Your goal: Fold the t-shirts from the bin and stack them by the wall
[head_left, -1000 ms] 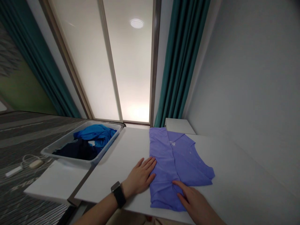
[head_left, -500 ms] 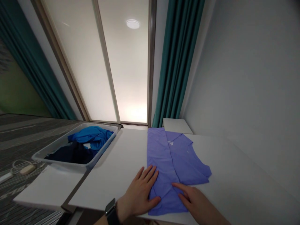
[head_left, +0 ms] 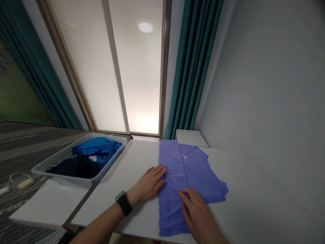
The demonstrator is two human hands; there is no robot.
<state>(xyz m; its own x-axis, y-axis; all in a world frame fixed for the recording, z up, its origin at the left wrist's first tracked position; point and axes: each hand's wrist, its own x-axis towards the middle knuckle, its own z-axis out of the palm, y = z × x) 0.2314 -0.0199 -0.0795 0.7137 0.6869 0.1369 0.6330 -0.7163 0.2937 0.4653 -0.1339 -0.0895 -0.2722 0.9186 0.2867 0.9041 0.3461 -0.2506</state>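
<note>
I can't read any words or numbers from my end. The nearest thing to a sign is a small white logo (head_left: 184, 157) on the purple garment (head_left: 194, 166), toward its far end, just right of the folded strip's edge; it is too small for me to make out. Farther right on the same cloth I see tiny white marks (head_left: 212, 176), also illegible. In the tub (head_left: 38, 169) at left, I can't tell whether a white patch (head_left: 92, 158) is a label.

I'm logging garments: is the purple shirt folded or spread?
Partly folded: the left side of the purple shirt lies turned inward; the right side lies spread.
</note>
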